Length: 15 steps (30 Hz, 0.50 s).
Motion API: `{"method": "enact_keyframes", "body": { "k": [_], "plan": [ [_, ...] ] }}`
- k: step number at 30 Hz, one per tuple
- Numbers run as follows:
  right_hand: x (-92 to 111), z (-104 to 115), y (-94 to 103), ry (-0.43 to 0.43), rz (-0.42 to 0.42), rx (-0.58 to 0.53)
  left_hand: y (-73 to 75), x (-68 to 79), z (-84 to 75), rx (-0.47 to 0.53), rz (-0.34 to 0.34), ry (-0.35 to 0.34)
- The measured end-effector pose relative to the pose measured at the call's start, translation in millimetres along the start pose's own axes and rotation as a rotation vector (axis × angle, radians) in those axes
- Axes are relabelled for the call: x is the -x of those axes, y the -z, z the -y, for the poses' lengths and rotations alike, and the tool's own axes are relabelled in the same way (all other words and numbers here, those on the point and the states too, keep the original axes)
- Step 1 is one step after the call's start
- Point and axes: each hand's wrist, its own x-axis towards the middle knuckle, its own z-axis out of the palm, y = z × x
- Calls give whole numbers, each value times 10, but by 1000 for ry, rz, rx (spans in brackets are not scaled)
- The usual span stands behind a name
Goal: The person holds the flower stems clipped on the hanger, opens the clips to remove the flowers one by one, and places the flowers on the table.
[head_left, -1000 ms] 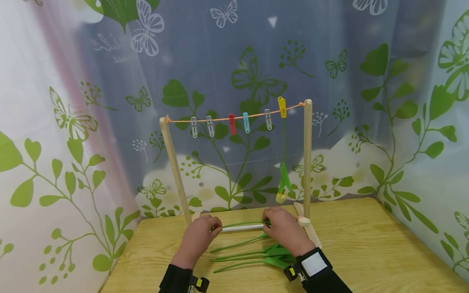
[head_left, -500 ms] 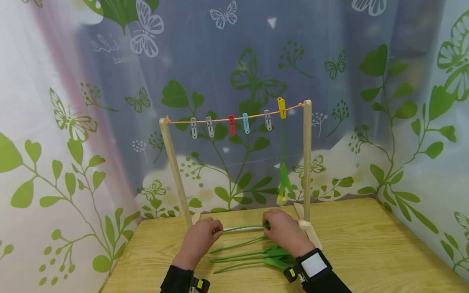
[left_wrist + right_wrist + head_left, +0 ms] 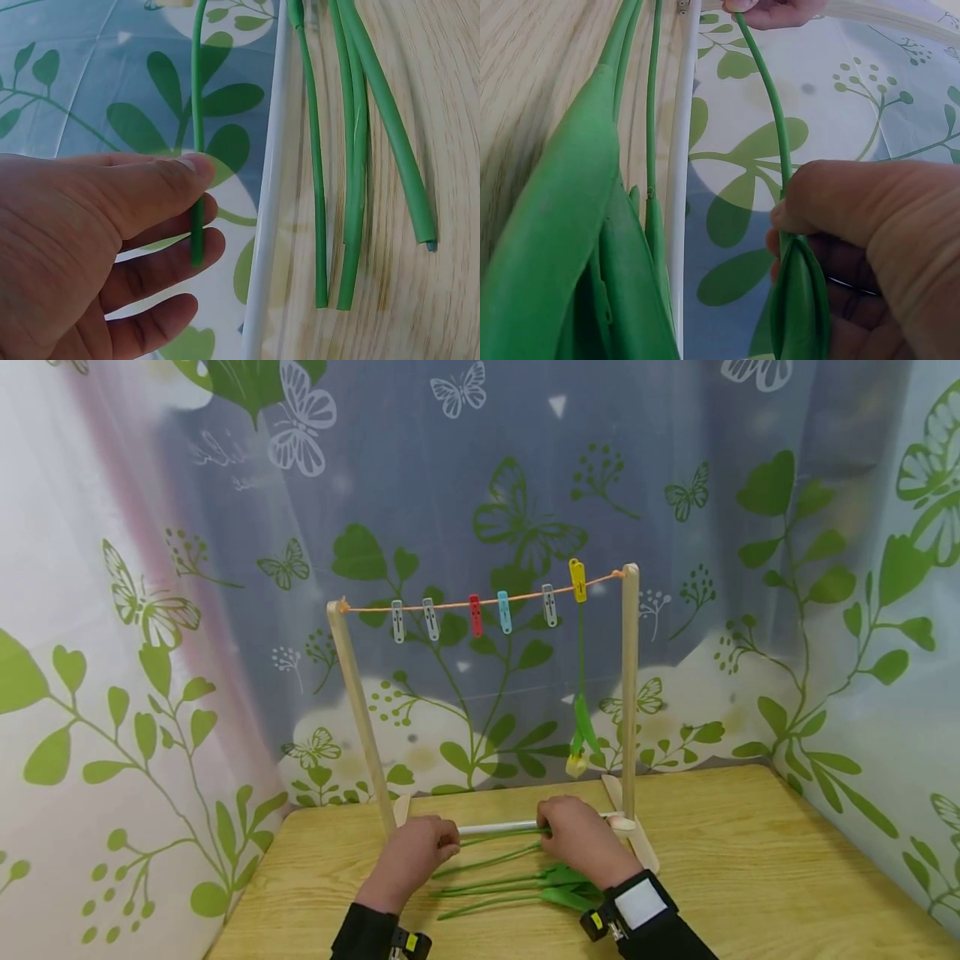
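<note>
Both hands hold one artificial tulip level above the table, in front of the rack. My left hand [image 3: 414, 858] pinches the green stem [image 3: 197, 112] close to its cut end, between thumb and fingers. At the leaf base, my right hand [image 3: 587, 838] grips the same stem, and folded green leaves [image 3: 799, 307] show below the thumb in the right wrist view. A pale bloom [image 3: 621, 822] shows just right of that hand. Nearer the person, several more tulips [image 3: 491, 883] lie on the table with stems leftward, their blooms hidden by the right arm.
A wooden rack with a left post [image 3: 362, 718] and right post [image 3: 630, 693] carries an orange cord [image 3: 453, 605]. Grey, red [image 3: 475, 615] and blue pegs hang there; a yellow peg [image 3: 577, 581] holds an upside-down yellow tulip [image 3: 576, 765]. A white rod [image 3: 498, 827] runs low between the posts.
Both hands have come slightly down and toward the person, carrying the held tulip stem from above the white rod to just below it in the head view. The other tulips and pegs stay put.
</note>
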Motion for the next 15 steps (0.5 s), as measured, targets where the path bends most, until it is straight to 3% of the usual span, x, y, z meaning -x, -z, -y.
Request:
{"method": "enact_keyframes", "body": {
  "k": [15],
  "plan": [
    [21, -23, -86, 7, 63, -24, -15, 22, 14, 45, 71, -15]
  ]
}}
